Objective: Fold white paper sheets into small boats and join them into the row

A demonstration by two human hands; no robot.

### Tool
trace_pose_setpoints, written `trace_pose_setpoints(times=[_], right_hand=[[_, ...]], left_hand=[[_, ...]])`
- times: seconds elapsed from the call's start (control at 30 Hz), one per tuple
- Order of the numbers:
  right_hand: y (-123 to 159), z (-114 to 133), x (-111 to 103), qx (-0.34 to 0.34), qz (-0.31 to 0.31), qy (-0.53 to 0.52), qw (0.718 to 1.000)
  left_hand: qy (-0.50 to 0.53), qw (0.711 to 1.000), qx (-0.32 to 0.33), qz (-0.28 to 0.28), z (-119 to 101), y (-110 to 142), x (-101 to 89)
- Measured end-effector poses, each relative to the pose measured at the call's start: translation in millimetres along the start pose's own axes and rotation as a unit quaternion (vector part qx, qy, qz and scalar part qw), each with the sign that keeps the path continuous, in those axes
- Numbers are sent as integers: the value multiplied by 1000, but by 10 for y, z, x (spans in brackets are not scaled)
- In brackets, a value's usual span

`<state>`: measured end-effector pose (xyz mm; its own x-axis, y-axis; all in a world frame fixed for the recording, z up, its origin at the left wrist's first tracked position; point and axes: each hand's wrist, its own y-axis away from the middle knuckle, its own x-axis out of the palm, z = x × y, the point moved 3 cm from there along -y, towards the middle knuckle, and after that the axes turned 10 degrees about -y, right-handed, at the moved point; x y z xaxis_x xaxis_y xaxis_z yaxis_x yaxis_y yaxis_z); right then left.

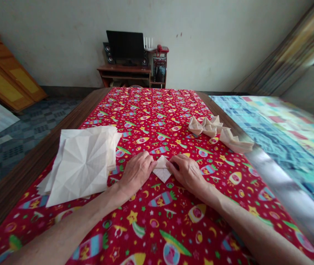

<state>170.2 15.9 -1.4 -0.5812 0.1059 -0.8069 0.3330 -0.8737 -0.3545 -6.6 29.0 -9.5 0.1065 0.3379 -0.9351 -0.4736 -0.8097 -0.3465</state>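
Note:
A small folded piece of cream paper [162, 170] lies on the red patterned tablecloth [157, 117] in front of me. My left hand [136, 171] presses its left edge with bent fingers pinched on the fold. My right hand [187, 171] holds the right edge the same way, fingers curled onto the paper. A stack of creased cream paper sheets [82, 163] lies just left of my left hand. Several finished folded paper shapes [218, 132] sit to the right, near the table's edge.
The wooden table edge [35, 158] runs along the left side. A bed with a checked blue cover [278, 125] stands right of the table. At the far wall stands a desk with a monitor [125, 46] and speakers. Wooden panels [4, 79] lean at the left.

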Motion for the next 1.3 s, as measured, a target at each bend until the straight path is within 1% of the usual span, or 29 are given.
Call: trace_pose_setpoints(times=[0.2, 0.43, 0.5, 0.57, 0.6, 0.63, 0.7, 0.77, 0.83, 0.93, 1.0, 1.07, 1.13, 1.2, 1.3], right_hand=[[-18, 0, 10, 4, 7, 11, 1000], [-27, 13, 8, 8, 10, 27, 1000], [-29, 16, 5, 7, 10, 27, 1000], [-29, 16, 4, 4, 10, 21, 1000], [-27, 15, 5, 3, 11, 18, 1000], [-24, 15, 6, 1, 11, 15, 1000], [-19, 14, 8, -1, 10, 10, 1000], [-15, 13, 6, -3, 6, 5, 1000], [-15, 10, 4, -4, 4, -1, 1000], [-5, 4, 3, -1, -3, 3, 1000], [14, 15, -1, -2, -17, 30, 999], [39, 54, -1, -26, -19, 70, 997], [59, 100, 12, -63, 2, 97, 993], [61, 107, 17, -70, 15, 85, 994], [43, 23, 4, -24, 1, 8, 1000]], left_hand=[[-21, 1000, -8, 0, -7, -18, -45], [63, 998, -25, -9, 9, -7, -73], [83, 996, -10, -29, 0, 22, -115], [86, 994, 38, -47, -41, 78, -175], [80, 993, 70, -46, -71, 116, -200], [72, 991, 104, -35, -105, 157, -217], [52, 988, 144, 6, -158, 236, -222], [40, 987, 152, 46, -185, 292, -202], [36, 986, 150, 67, -194, 318, -180], [33, 986, 147, 74, -194, 317, -163], [33, 986, 142, 78, -192, 310, -163], [36, 987, 136, 82, -194, 307, -166], [39, 987, 133, 81, -199, 309, -171], [37, 988, 133, 75, -204, 310, -177], [32, 989, 133, 64, -198, 306, -192]])
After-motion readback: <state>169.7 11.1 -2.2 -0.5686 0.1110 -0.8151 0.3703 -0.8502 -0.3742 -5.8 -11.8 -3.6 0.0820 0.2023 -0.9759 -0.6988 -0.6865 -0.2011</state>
